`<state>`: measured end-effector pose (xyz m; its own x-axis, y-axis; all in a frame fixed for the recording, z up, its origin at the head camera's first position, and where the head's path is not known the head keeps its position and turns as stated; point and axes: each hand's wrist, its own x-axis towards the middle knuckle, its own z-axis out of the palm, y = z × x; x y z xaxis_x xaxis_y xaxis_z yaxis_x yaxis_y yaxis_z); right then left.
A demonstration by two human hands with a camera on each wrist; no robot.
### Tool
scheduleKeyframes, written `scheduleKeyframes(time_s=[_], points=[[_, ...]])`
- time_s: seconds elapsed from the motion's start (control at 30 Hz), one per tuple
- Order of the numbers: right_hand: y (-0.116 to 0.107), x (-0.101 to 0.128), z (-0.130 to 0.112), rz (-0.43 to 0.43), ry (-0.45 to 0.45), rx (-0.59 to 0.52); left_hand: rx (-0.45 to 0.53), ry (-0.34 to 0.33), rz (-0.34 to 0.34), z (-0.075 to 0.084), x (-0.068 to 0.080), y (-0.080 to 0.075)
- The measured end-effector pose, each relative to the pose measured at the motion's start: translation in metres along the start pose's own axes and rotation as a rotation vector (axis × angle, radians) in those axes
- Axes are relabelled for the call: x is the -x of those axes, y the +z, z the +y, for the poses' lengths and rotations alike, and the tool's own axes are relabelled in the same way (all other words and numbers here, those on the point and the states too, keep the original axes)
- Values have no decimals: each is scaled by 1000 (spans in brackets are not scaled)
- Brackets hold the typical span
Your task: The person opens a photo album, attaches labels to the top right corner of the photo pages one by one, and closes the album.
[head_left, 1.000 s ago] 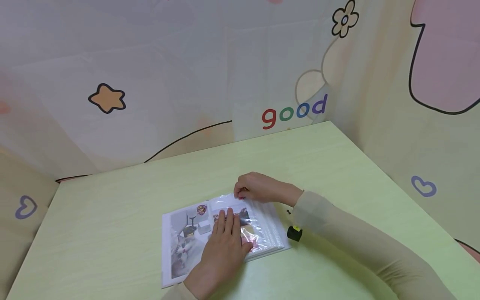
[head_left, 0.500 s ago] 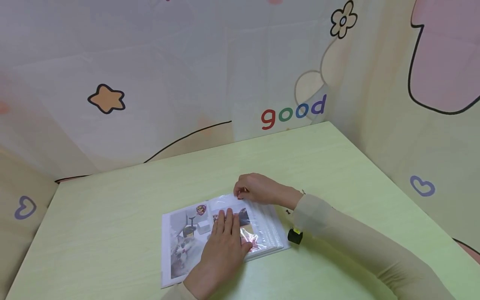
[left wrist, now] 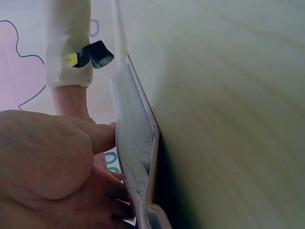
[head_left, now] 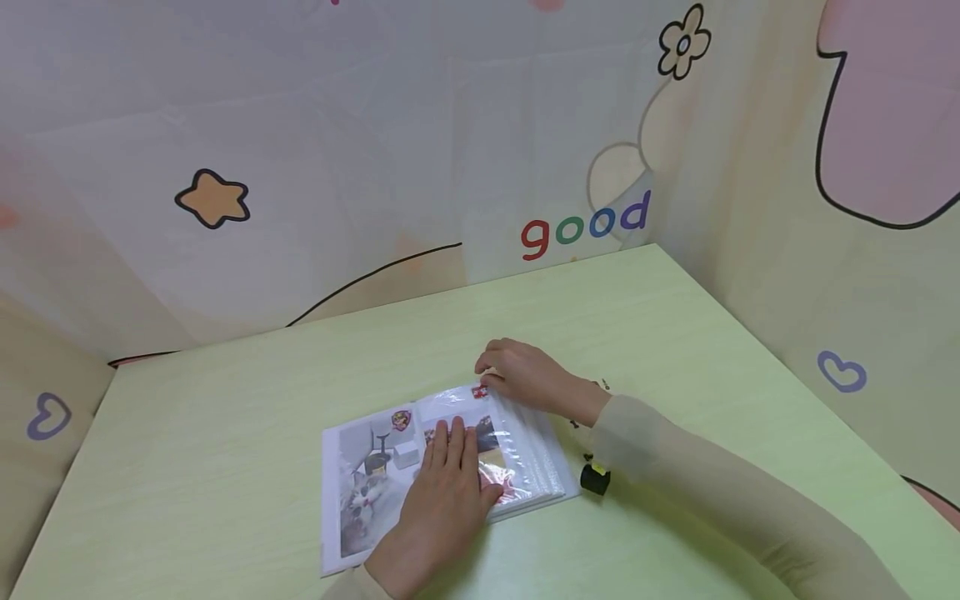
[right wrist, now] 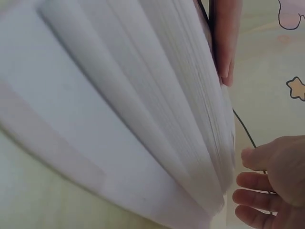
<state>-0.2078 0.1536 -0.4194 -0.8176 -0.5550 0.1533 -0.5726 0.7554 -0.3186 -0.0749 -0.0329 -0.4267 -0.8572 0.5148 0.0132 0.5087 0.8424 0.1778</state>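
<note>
An open photo album (head_left: 330,500) with clear plastic sleeves lies on the table. My left hand (head_left: 446,492) rests flat on its right page, fingers straight and together, covering part of a photo there. In the left wrist view, the thumb (left wrist: 102,137) lies against the edge of the stacked pages (left wrist: 131,124). At the page's top edge is a small red sticker (head_left: 480,392). Just above it hovers my right hand (head_left: 525,375), its fingers loosely bent and holding nothing. In the right wrist view, those fingers (right wrist: 255,198) are apart from the fanned pages (right wrist: 157,95).
The left page shows a cat photo (head_left: 367,508) with a shield-shaped sticker (head_left: 401,419) near its top. A black device with a yellow tag (head_left: 595,479) hangs at the right sleeve (head_left: 637,433). Printed fabric walls (head_left: 360,167) border the pale green table (head_left: 225,400).
My right hand has lifted off the page's top edge and shifted slightly up and right, uncovering the red sticker. The left hand has stayed in place on the album.
</note>
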Motion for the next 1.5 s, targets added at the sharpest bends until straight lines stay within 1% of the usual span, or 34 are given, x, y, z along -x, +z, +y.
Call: scheduleKeyframes(time_s=[0.13,0.33,0.43,0.53,0.67,0.87,1.13,1.27,1.37,1.5], points=[[-4,15,-5,3,-11,-8,4,1,-8,0,0,-1],[-8,42,-16,-97,-42,-20,-3,5,-7,-1,0,0],[-10,53,-21,-129,-70,-15,0,4,-9,-2,0,1],[-9,62,-24,-154,-112,11,0,7,-14,-2,1,2],[-4,69,-24,-191,-166,80,-4,19,-7,-3,2,3],[4,72,-20,-237,-159,132,16,24,-8,-4,3,4],[5,65,-20,-244,-119,151,-28,34,-19,-5,4,1],[3,62,-22,-260,-99,200,-44,38,-21,-5,4,1],[2,58,-23,-271,-71,227,-48,36,-22,-5,3,1],[0,52,-22,-299,-16,211,-24,27,-32,-4,2,0]])
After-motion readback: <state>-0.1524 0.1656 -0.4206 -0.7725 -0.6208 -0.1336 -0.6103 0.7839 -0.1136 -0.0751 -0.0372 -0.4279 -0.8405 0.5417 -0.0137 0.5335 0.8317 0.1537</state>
